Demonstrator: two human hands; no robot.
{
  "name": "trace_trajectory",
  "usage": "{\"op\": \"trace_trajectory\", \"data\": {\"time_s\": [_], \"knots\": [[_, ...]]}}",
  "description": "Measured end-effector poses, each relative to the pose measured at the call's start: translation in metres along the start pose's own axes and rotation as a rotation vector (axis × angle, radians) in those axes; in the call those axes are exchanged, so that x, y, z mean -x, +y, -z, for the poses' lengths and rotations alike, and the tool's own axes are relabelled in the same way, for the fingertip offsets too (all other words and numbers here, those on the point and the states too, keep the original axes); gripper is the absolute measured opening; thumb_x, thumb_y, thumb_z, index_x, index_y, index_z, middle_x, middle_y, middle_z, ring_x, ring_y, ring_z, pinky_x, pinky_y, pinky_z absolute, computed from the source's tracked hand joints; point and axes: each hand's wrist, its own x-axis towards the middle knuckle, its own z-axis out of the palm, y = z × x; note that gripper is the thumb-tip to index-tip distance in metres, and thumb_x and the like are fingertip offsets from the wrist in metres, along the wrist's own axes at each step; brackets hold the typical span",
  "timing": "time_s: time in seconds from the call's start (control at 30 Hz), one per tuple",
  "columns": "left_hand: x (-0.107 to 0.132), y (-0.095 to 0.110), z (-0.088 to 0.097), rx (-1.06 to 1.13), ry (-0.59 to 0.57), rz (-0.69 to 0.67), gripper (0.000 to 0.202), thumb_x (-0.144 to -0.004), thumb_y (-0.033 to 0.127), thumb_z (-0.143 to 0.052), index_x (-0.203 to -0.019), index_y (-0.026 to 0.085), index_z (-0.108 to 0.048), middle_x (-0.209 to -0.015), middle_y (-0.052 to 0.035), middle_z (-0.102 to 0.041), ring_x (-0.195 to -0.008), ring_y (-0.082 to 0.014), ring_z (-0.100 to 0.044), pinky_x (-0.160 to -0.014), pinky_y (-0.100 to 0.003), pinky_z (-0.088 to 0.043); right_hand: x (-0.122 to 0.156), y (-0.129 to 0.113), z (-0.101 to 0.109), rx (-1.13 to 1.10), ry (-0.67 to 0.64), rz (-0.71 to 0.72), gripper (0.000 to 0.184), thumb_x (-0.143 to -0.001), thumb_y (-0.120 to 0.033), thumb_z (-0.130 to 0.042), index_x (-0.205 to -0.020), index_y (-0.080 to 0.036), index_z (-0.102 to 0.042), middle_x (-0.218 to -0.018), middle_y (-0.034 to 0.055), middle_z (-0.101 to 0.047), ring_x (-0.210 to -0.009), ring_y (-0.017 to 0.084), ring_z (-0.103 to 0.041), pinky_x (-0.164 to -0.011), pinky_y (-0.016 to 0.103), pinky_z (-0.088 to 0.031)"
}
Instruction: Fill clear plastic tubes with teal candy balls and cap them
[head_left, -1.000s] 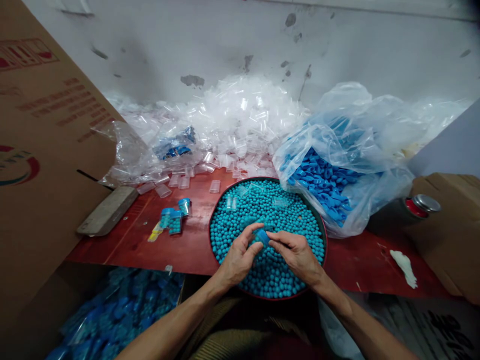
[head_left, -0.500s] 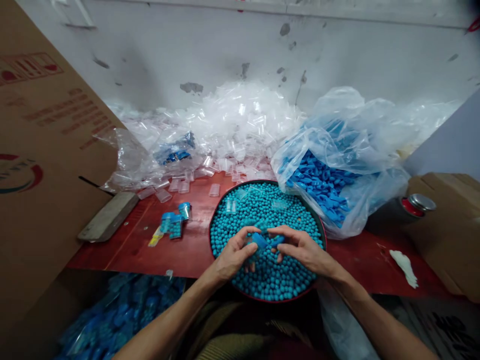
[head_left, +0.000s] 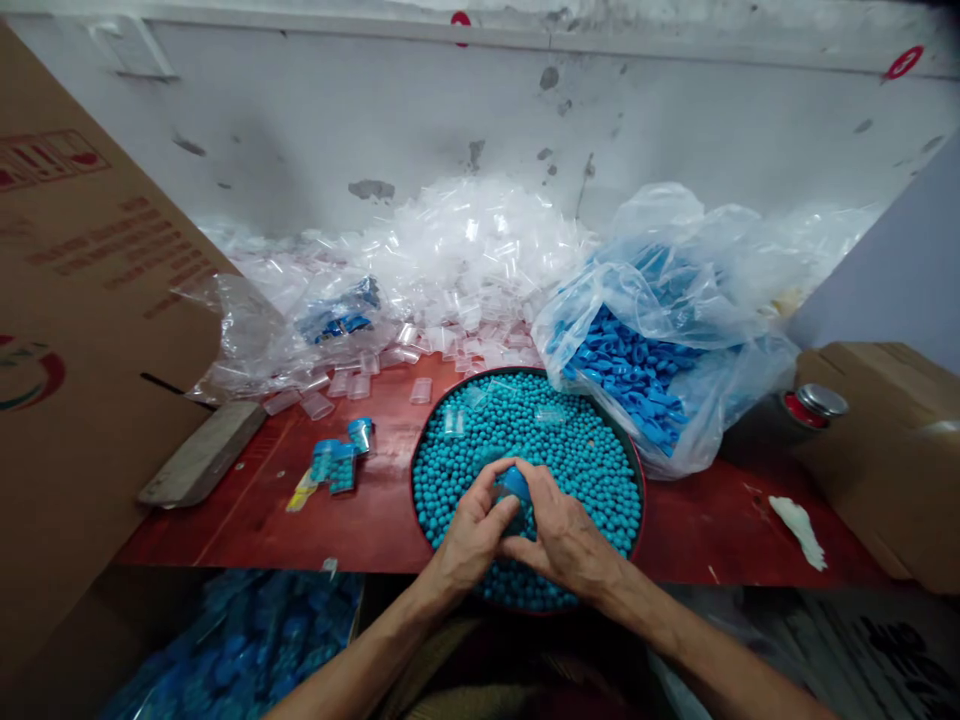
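Over a round red-rimmed tray [head_left: 640,490] of turquoise beads [head_left: 592,465], both of my hands close around one small container with a blue cap [head_left: 514,483]. My left hand [head_left: 471,530] grips it from the left, thumb and forefinger curled round its side. From the right, my right hand [head_left: 562,530] presses its fingers over the cap and its thumb underneath. Much of the container's body is hidden by the fingers. A few clear plastic tubes [head_left: 454,421] lie on the beads. Left of the tray, several filled blue-capped containers [head_left: 343,468] rest by a yellow piece [head_left: 301,492].
Clear tubes [head_left: 480,240] are heaped along the wall. An open plastic bag [head_left: 720,400] of blue caps overlaps the tray's back right. Cardboard boxes flank the red table [head_left: 247,530]; a grey bar [head_left: 202,455] lies left. Below stands a lot of filled blue containers [head_left: 247,640].
My hands, slightly apart before with a blue piece in each, have come together on one container. My right hand has moved left onto it. The view has shifted slightly.
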Motion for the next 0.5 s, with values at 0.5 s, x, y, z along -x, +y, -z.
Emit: {"op": "trace_trajectory", "data": {"time_s": [0.5], "knots": [[0.000, -0.010, -0.004, -0.075, 0.140, 0.033, 0.019, -0.076, 0.033, -0.049, -0.089, 0.019, -0.047, -0.071, 0.0027, -0.049, -0.066, -0.0105, -0.045, -0.063, -0.021, -0.037, -0.007, 0.004, -0.027, 0.090, 0.074, 0.087, 0.070, -0.062, -0.040, -0.057, -0.119, -0.009, -0.030, -0.091, 0.0125, -0.049, -0.077, 0.024, -0.052, -0.056, 0.034, -0.048]]}}
